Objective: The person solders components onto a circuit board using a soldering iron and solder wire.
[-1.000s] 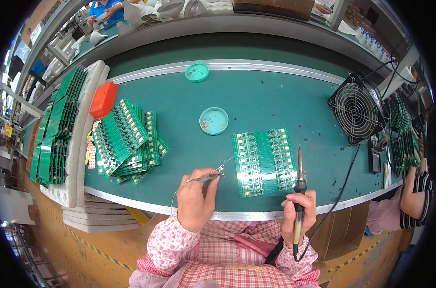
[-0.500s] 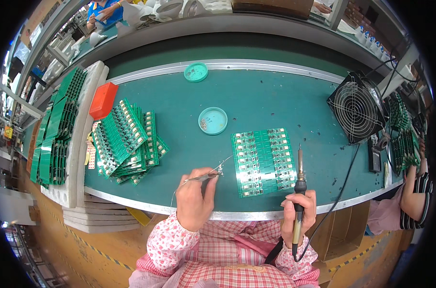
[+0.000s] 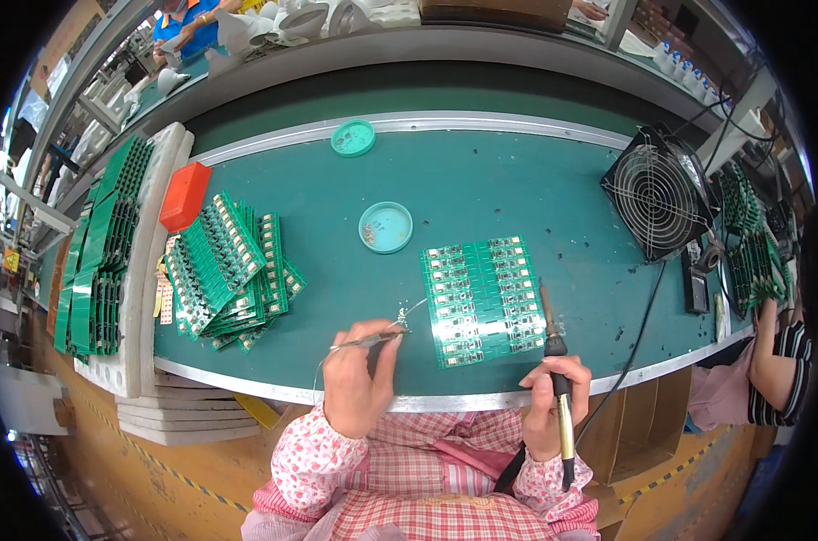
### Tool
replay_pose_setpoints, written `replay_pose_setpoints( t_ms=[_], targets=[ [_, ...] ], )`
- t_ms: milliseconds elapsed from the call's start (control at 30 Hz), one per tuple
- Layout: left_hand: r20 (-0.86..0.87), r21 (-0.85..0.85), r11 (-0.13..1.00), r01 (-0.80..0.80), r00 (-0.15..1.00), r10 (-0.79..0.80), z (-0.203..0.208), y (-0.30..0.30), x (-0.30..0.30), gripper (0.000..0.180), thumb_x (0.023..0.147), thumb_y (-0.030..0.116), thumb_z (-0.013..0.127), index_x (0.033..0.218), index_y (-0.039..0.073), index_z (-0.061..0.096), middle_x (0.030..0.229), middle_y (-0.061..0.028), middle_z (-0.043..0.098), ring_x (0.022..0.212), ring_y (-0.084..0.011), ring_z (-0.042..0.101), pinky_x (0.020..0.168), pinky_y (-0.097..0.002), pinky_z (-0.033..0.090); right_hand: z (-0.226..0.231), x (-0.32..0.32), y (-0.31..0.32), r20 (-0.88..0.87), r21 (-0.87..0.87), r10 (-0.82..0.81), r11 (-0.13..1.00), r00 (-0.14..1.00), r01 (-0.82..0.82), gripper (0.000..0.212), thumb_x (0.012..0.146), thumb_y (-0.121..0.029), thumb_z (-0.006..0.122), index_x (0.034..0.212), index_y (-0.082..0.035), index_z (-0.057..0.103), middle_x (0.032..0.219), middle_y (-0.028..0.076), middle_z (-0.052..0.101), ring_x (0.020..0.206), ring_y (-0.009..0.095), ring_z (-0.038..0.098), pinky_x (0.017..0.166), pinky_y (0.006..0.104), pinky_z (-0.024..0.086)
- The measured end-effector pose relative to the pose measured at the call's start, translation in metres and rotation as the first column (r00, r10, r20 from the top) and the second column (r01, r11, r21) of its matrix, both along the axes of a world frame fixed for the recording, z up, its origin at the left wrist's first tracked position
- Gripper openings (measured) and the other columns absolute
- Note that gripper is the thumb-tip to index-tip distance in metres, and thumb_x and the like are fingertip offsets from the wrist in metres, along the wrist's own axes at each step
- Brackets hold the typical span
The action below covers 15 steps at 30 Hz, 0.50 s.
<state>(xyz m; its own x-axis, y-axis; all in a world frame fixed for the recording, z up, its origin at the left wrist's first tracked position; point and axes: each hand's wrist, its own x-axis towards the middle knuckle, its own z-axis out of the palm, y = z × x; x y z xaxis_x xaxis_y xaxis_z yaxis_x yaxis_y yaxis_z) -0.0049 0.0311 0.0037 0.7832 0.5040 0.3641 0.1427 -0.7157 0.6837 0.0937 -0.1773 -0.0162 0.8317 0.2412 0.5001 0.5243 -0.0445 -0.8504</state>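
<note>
My left hand (image 3: 356, 379), over the table's front edge, pinches a pair of metal tweezers (image 3: 362, 342). A thin solder wire (image 3: 416, 306) runs past the fingers toward the green circuit board panel (image 3: 481, 302). Several tiny pale components (image 3: 402, 317) lie beside the tweezer tips; whether the tips grip one I cannot tell. My right hand (image 3: 553, 401) is wrapped round a soldering iron (image 3: 560, 383), its tip pointing away from me beside the panel's right edge. The panel lies flat, with rows of small parts along both sides.
Two shallow turquoise dishes (image 3: 385, 227) with small bits stand beyond the panel. Stacked board panels (image 3: 233, 270), a red box (image 3: 184, 197) and white foam (image 3: 147, 343) are at left. A black fan (image 3: 658, 194) stands at right, near the iron's cable (image 3: 639, 356). Other people are nearby.
The soldering iron has tilted, its tip swinging left toward the panel's right edge. My left hand keeps the tweezers in nearly the same place. The whole view has shifted slightly.
</note>
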Motion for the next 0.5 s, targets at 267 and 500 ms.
replay_pose_setpoints(
  t_ms=[267, 500],
  targets=[
    [0.046, -0.146, 0.977, 0.155, 0.988, -0.150, -0.004, -0.024, 0.001, 0.016, 0.088, -0.007, 0.065, 0.103, -0.001, 0.064, 0.098, -0.0131, 0.070, 0.087, -0.0246, 0.070, 0.078, -0.0327, 0.055, -0.006, -0.009, -0.002, -0.171, 0.072, -0.013, 0.997, 0.985, 0.025, 0.030, 0.100, -0.031, 0.057, 0.110, -0.002, 0.055, 0.078, 0.010, 0.064, 0.063, 0.016, 0.066, 0.055, 0.0283, 0.053],
    [0.025, -0.035, 0.988, 0.153, 0.988, -0.152, -0.005, -0.028, 0.006, 0.021, 0.084, -0.005, 0.069, 0.103, 0.001, 0.065, 0.099, -0.0125, 0.071, 0.084, -0.0298, 0.067, 0.074, -0.0359, 0.053, -0.008, -0.008, -0.004, -0.160, 0.053, 0.009, 0.999, 0.987, 0.000, 0.029, 0.100, -0.030, 0.057, 0.109, -0.002, 0.056, 0.076, 0.010, 0.065, 0.061, 0.016, 0.066, 0.055, 0.0280, 0.052]
  ],
)
